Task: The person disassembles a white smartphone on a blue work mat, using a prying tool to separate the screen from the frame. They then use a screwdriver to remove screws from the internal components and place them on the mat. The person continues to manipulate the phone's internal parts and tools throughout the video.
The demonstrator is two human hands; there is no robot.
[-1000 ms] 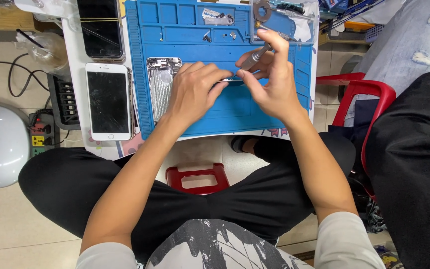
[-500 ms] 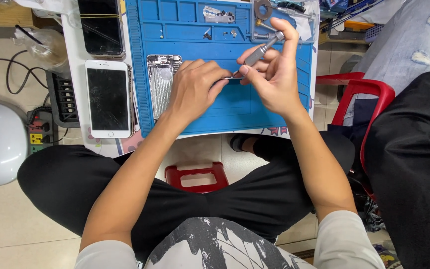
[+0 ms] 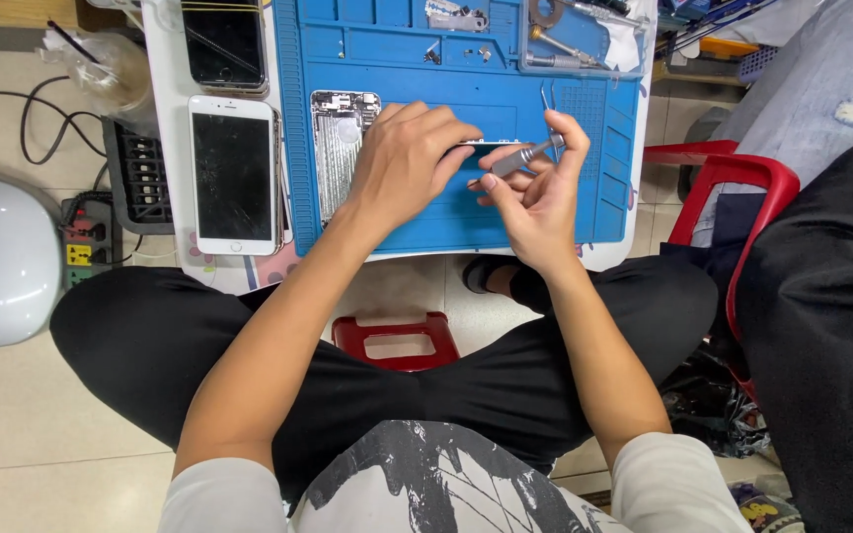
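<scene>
Right hand (image 3: 535, 202) grips a screwdriver (image 3: 517, 158), shaft lying left-right, tip toward the left hand (image 3: 402, 163), which is closed over a small part just beside it.

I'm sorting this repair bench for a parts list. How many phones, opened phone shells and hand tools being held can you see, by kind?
Whole phones, screen up: 2, a white one and a dark one
Opened phone shell on the blue mat: 1
Screwdriver in the right hand: 1
Total: 4
</scene>
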